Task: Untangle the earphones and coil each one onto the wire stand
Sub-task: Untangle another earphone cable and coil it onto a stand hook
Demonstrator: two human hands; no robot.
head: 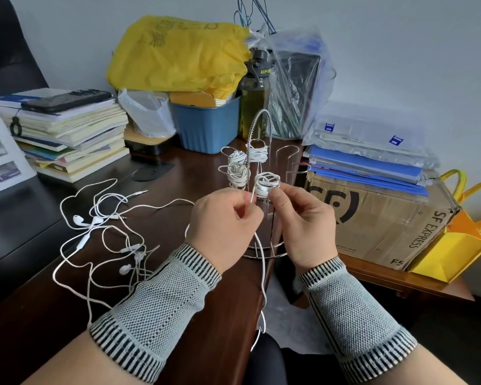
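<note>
Pinching a white earphone cord (261,262) between thumb and curled fingers, the left hand (222,220) sits right in front of the wire stand (257,129), and the cord runs from that pinch down past the desk edge toward the person's lap. The right hand (300,218) is just beside it, fingertips closed on a partly wound white bundle (267,182) sitting on the nearest arm of the stand. Three more coiled earphones (238,169) are already wrapped on other arms of the stand, behind and a bit left of that bundle. Off to the left on the dark wooden desk (178,190) there's still a loose tangle of white earphones (103,240), buds and plugs all mixed up, well apart from the stand. Both wrists wear grey knit bands with striped edges. Behind the stand there's a blue bin (206,126), a yellow bag (178,54) and a dark water bottle (254,98). A stack of books (72,134) with a phone (67,100) on top is at the left, and a cardboard box (378,218) under blue folders (367,165) is at the right.
</note>
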